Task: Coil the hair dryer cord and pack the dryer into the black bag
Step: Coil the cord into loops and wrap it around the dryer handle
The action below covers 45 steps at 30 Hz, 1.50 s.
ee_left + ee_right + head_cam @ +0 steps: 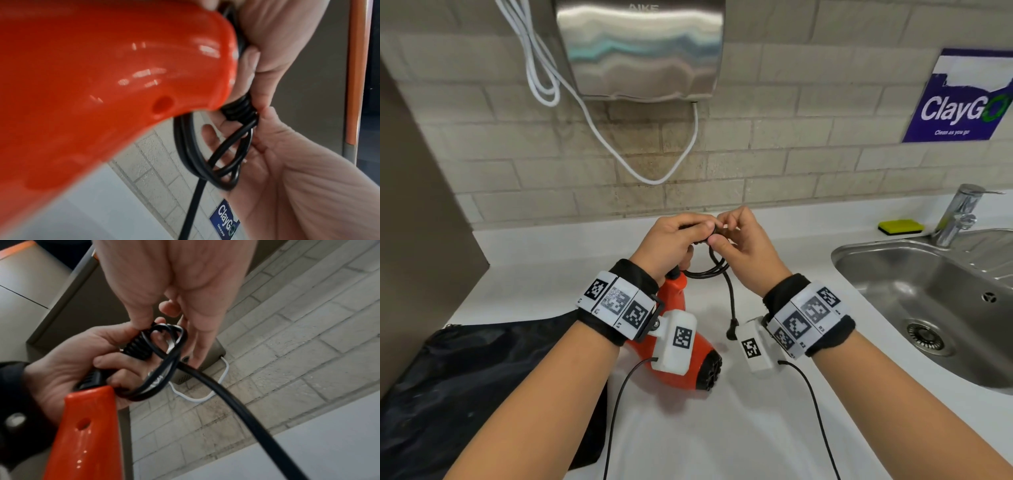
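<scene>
Stainless-steel wall hand dryer: embossed "AIKE". Blue wall sign: "ClayGo", "Clean as you go".

1. Hair dryer: glossy orange, black grille.
2. Cord: black.
3. Bag: black.
4. Countertop: white.
5. Sponge: yellow over green.
6. Sign: blue, white lettering.

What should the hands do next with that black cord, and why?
Probably wind the loose tail into one more loop: the left hand holds small coils of black cord by the orange hair dryer, the right hand pinches them, yet the plug end dangles.
</scene>
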### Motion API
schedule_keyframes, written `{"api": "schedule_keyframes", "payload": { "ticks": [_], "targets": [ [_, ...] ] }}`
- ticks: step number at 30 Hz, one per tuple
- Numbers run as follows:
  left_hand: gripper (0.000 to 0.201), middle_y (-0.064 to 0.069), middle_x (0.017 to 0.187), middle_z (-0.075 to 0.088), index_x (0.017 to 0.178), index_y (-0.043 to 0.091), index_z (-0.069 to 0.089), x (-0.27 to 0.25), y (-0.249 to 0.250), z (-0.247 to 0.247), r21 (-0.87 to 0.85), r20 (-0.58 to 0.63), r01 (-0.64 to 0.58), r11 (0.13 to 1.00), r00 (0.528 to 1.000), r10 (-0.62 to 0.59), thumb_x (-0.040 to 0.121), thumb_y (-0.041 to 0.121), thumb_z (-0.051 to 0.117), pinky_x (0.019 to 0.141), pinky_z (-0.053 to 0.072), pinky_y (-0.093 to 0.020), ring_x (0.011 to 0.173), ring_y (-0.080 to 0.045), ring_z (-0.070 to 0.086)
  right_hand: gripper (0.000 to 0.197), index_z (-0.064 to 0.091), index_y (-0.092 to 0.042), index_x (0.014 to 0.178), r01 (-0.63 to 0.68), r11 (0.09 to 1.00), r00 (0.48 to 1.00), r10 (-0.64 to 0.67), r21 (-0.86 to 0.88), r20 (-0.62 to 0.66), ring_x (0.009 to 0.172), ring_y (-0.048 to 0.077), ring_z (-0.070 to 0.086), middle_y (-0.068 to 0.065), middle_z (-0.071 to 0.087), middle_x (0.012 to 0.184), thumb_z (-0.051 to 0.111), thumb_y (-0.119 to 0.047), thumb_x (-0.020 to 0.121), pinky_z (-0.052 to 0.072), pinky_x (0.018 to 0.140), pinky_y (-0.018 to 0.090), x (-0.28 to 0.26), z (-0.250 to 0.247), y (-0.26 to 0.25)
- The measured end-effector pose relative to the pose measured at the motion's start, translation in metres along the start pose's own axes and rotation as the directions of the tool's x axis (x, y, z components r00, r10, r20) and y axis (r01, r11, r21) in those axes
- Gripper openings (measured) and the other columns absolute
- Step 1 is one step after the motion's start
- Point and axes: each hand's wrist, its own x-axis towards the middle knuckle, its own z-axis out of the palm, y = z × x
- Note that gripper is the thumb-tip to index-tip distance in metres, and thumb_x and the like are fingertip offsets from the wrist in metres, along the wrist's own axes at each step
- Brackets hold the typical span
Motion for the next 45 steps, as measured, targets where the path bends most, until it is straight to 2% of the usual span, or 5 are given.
{"api": "schedule_keyframes", "payload": {
  "ticks": [7, 14, 26, 35, 45],
  "targets": [
    [0.007, -0.008, 0.060, 0.045, 0.081, 0.021, 0.070, -0.003, 0.000, 0.001, 0.009, 0.014, 0.000, 1.000, 1.000, 0.000, 0.084, 0.020, 0.063, 0.039, 0.020, -0.022, 0.037, -0.008, 0.026, 0.032, 0.045, -0.007, 0.120, -0.006, 0.974, 0.978, 0.053, -0.226, 0.202, 0.053, 0.006, 0.050, -0.006, 0.050, 0.065, 0.032, -0.026, 0.097, 0.044, 0.056, 0.022, -0.009, -0.001, 0.004],
    [0.010, 0.007, 0.054, 0.061, 0.077, 0.017, 0.067, -0.001, -0.002, -0.008, -0.026, -0.068, 0.006, 1.000, 0.998, -0.008, 0.084, 0.012, 0.062, 0.035, 0.024, -0.016, 0.031, -0.003, 0.028, 0.030, 0.040, -0.025, 0.062, -0.002, 0.938, 0.978, 0.074, -0.346, 0.194, 0.048, 0.001, 0.037, -0.009, 0.034, 0.056, 0.034, -0.032, 0.091, 0.029, 0.051, 0.016, -0.009, -0.016, 0.007],
    [0.020, 0.012, 0.042, 0.037, 0.091, 0.022, 0.069, -0.004, 0.001, -0.010, 0.111, 0.038, 0.016, 0.994, 0.999, -0.021, 0.081, 0.005, 0.065, 0.038, 0.023, -0.017, 0.035, -0.005, 0.023, 0.018, 0.049, -0.006, 0.105, -0.052, 0.890, 0.986, 0.119, -0.452, 0.120, 0.096, 0.011, 0.051, 0.001, 0.051, 0.099, 0.048, 0.000, 0.088, 0.039, 0.077, 0.019, 0.002, -0.022, -0.019],
    [0.012, -0.018, 0.074, 0.052, 0.079, 0.019, 0.072, -0.005, 0.003, -0.002, 0.084, 0.030, 0.044, 0.996, 0.998, -0.046, 0.077, 0.008, 0.068, 0.038, 0.020, -0.016, 0.036, -0.008, 0.024, 0.028, 0.039, -0.013, 0.095, 0.032, 0.929, 0.988, 0.027, -0.370, 0.154, 0.073, -0.013, 0.049, -0.009, 0.044, 0.077, 0.040, 0.013, 0.083, 0.038, 0.062, 0.005, -0.001, -0.021, -0.018],
    [0.016, 0.001, 0.062, 0.068, 0.078, 0.014, 0.068, -0.003, 0.004, -0.002, -0.054, -0.092, 0.067, 0.996, 0.993, -0.072, 0.085, 0.007, 0.056, 0.037, 0.019, -0.014, 0.033, -0.006, 0.022, 0.027, 0.046, -0.015, 0.074, -0.148, 0.793, 0.951, 0.279, -0.591, 0.137, 0.071, 0.020, 0.044, 0.000, 0.042, 0.082, 0.042, 0.008, 0.087, 0.038, 0.071, 0.022, -0.022, -0.044, 0.054]
  ]
}}
